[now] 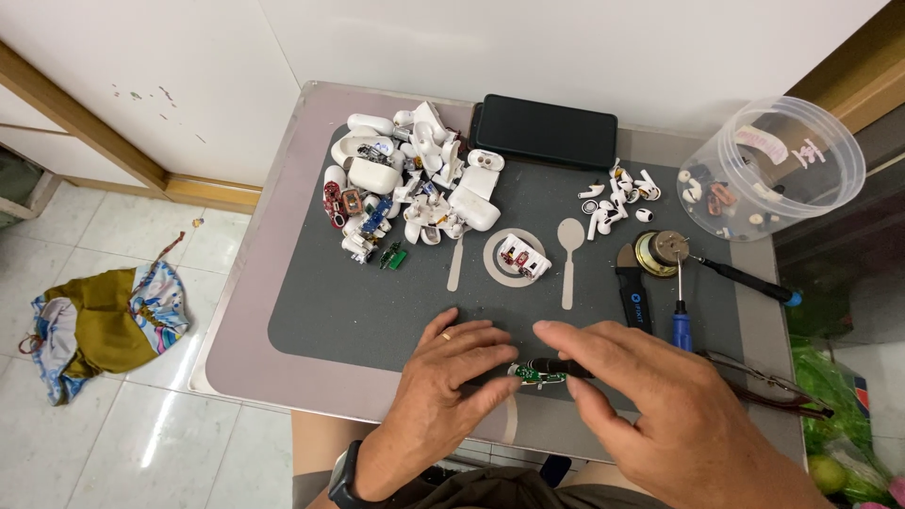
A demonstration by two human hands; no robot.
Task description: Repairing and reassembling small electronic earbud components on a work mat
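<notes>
My left hand [443, 386] rests on the dark grey mat [358, 302] near the table's front edge, fingertips pinning a small green circuit board [535, 375]. My right hand [650, 405] lies beside it, fingers closed on a thin dark tool [558, 366] whose tip touches the board. A black watch sits on my left wrist [341, 479].
A heap of broken white earbud cases [405, 184] lies at the back left, a black phone [547, 130] behind it. Loose earbuds [617, 193], a round speaker [660, 253], blue-handled screwdrivers [681, 316], a pry tool [633, 300], pliers [773, 382] and a clear tub [778, 170] crowd the right. Cloth [104, 325] lies on the floor.
</notes>
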